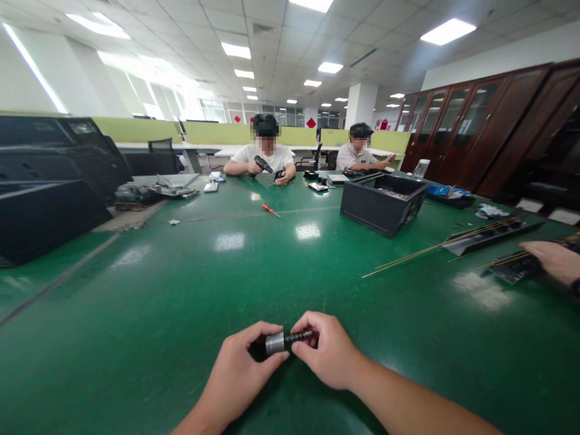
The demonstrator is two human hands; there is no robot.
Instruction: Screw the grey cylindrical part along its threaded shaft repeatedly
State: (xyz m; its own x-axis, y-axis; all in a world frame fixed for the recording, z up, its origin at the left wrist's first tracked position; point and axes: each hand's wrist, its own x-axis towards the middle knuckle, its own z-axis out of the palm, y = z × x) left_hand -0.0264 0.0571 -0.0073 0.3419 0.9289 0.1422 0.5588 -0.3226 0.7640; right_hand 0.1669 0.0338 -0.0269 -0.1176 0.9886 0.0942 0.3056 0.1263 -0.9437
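Assembly work sat low at centre, just above the table (181, 290). The left hand (240, 368) pinched a silver cylinder (275, 342) between thumb and curled fingers. The right hand (328, 356) pinched the dark ribbed shaft (298, 337) projecting from the cylinder's right end, fingertips closed on it. Judged from the opposed grips, the step in hand was seating or turning the shaft in the cylinder; which of the two could not be told. A further move would call for a firm left grip, the shaft in line with the cylinder, and rotation from the right fingertips alone. A co-worker's hand (550, 261) rested well apart at right, near thin rods (408, 257). A bin (383, 202) and a screwdriver (270, 209) lay farther off.
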